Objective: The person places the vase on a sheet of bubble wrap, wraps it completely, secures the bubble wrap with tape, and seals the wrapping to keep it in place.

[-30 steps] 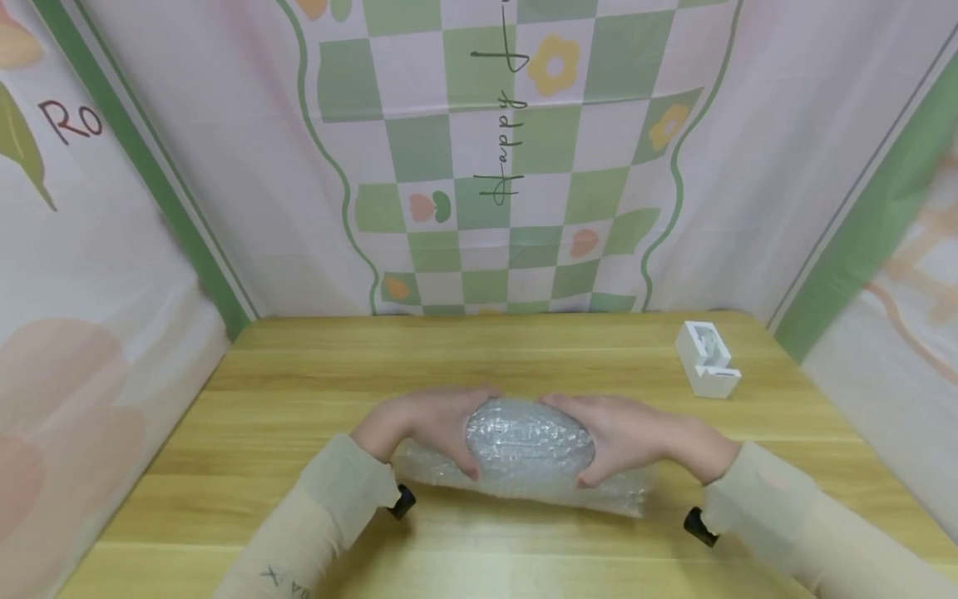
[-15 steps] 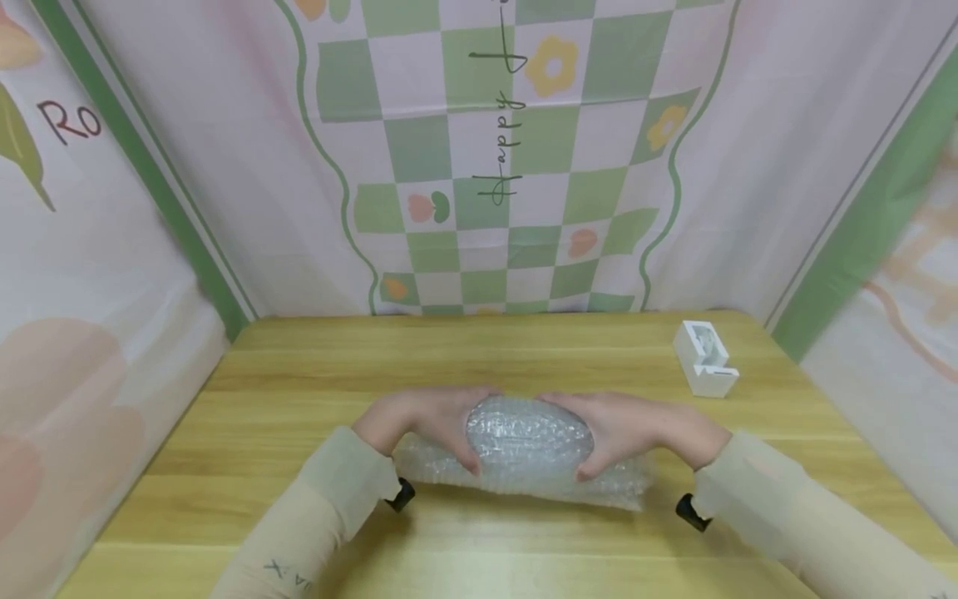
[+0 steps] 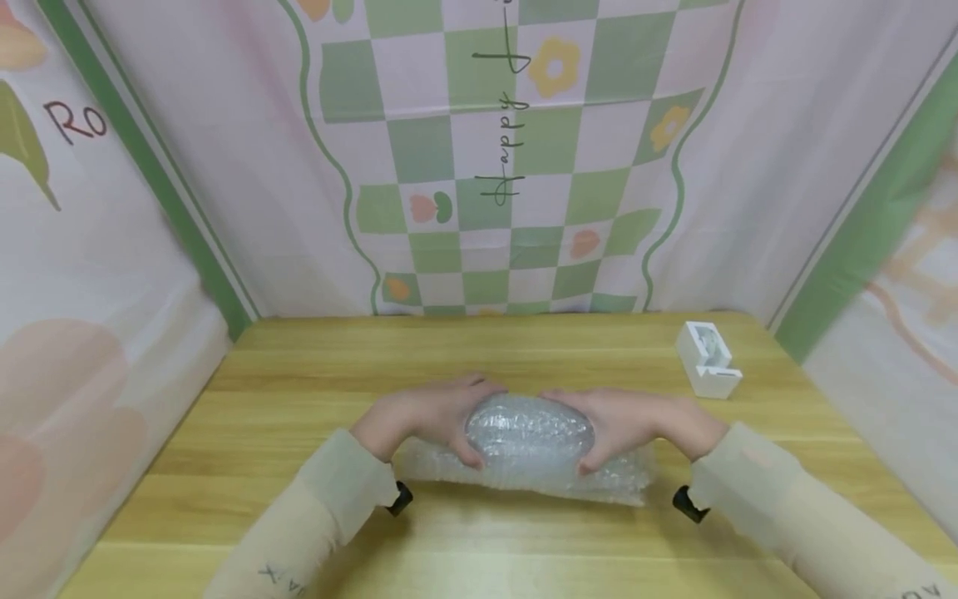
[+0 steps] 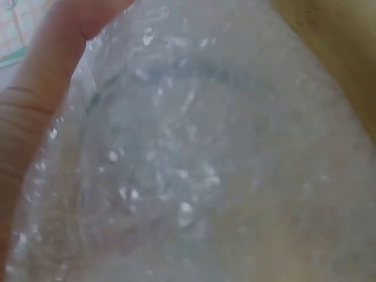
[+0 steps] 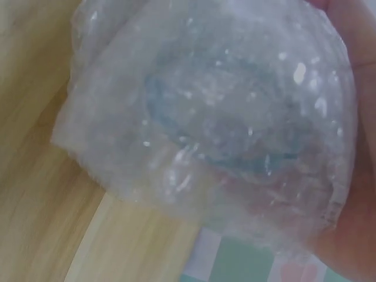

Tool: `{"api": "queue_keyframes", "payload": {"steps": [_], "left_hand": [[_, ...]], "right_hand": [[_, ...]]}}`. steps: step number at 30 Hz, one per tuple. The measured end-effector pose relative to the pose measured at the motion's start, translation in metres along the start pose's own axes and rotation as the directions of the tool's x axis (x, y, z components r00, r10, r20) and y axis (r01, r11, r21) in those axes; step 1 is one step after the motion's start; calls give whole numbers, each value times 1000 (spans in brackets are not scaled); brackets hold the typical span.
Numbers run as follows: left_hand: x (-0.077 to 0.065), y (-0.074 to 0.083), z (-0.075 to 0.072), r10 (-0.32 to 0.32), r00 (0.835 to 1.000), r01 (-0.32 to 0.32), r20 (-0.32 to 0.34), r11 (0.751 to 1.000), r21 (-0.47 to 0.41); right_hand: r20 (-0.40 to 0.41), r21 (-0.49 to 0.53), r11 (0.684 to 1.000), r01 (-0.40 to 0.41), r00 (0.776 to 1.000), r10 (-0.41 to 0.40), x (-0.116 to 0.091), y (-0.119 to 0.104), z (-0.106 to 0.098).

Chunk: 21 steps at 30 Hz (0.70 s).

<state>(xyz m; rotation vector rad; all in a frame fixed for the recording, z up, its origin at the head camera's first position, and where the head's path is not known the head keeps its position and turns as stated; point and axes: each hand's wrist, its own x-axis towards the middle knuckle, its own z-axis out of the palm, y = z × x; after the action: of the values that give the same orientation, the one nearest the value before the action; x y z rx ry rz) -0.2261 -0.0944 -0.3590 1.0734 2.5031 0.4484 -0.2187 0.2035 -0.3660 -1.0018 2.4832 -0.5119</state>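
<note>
A roll of clear bubble wrap lies crosswise between the two hands near the middle of the table. My left hand grips it from the left, thumb on the near side and fingers over the far side. From the right, my right hand holds it the same way. In the left wrist view, a bluish curved rim shows faintly through the bubble wrap. A similar blue-green ring shows through the layers of bubble wrap in the right wrist view. The fingertips on the far side are hidden.
A white tape dispenser with a roll in it stands at the back right of the wooden table. A checkered curtain hangs behind the table's back edge, with more cloth on both sides.
The bubble wrap has turned slightly, its near edge rising a little toward the back. Both hands have shifted slightly with it and keep their grip. The tape dispenser stays in place.
</note>
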Motion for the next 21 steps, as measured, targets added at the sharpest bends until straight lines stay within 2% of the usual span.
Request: {"api": "queue_keyframes", "payload": {"steps": [5,8,12,18,21], "left_hand": [[-4,3,0,57,996,-51,-70,996,79],[-5,3,2,79,993,-69,-87,992,110],[-5,3,6,79,993,-66,-92,988,139],[-1,4,13,86,989,-57,-118,971,231],[0,4,14,85,987,-51,-136,971,235]], "right_hand": [[43,49,998,-46,998,44,2,4,-4],[61,87,995,-53,997,48,3,6,-6],[74,125,992,-36,997,27,5,9,-7],[96,162,986,-32,995,16,9,14,-9],[105,167,985,-46,994,28,10,15,-10]]}}
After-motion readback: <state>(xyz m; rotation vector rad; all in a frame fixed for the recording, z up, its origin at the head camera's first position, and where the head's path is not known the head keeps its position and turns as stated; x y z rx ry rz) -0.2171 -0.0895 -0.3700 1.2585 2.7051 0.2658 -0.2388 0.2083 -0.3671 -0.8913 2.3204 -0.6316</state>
